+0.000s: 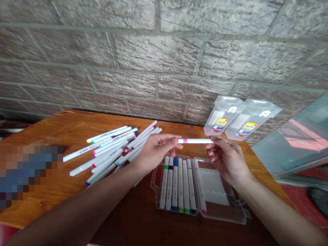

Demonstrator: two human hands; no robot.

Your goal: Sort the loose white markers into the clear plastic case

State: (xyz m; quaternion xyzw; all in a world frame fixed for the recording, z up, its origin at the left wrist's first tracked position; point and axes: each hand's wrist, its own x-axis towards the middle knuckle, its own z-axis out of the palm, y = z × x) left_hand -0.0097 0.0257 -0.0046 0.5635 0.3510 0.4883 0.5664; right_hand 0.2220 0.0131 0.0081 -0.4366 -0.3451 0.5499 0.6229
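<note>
A white marker (196, 140) with a purple band is held level between my two hands. My left hand (157, 147) pinches its banded end, and my right hand (228, 155) grips the opposite end. Below them lies an opened clear plastic case (222, 216). Several white markers (177, 186) stand side by side in its left half, with green, black and blue parts showing. One marker with a pink tip (200, 188) lies beside the hinge in the right half. To the left of my left hand, a loose pile of markers (110, 150) is spread on the table, partly hidden by my forearm.
Two closed translucent cases (238, 118) with yellow labels stand at the back right, against the brick wall (143, 51). The wooden table (51, 136) ends at the wall. A blurred-out patch (25, 176) covers the left edge. A glass panel (294, 143) stands to the right.
</note>
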